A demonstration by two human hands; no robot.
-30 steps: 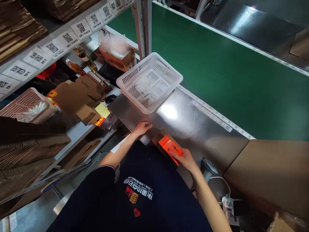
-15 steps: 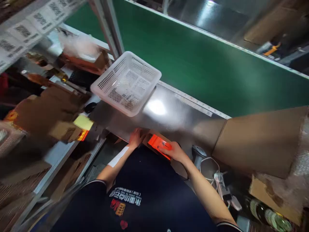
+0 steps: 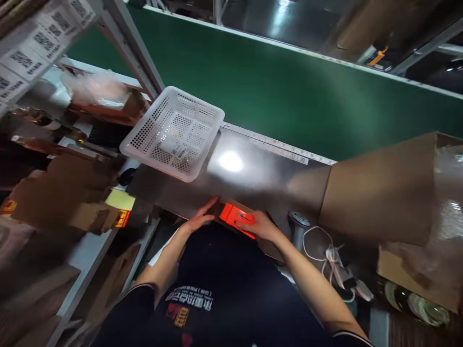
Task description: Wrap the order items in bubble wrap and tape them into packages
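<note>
A bright orange packet [image 3: 231, 214] with dark print lies in a narrow brown cardboard box [image 3: 218, 210] against my body at the bench's near edge. My right hand [image 3: 263, 225] grips the packet's right end, fingers over its top and thumb side hidden. At the left end of the cardboard box is my left hand [image 3: 200, 219], its fingers stretched out and parted from the thumb. Whether those fingertips touch the cardboard I cannot tell. The box's lower side is hidden by my dark shirt.
A white perforated basket [image 3: 204, 166] stands on the metal bench [image 3: 249, 180], beside a green conveyor belt [image 3: 267, 91]. To the right are a barcode scanner [image 3: 299, 220], a white cable, a large carton [image 3: 379, 193] and bottles [image 3: 415, 303]. Shelves with cartons [image 3: 83, 183] line the left.
My left hand has opened out, its fingers stretching from a curled pose at the cardboard box. The right hand stays on the orange packet. The view has shifted slightly.
</note>
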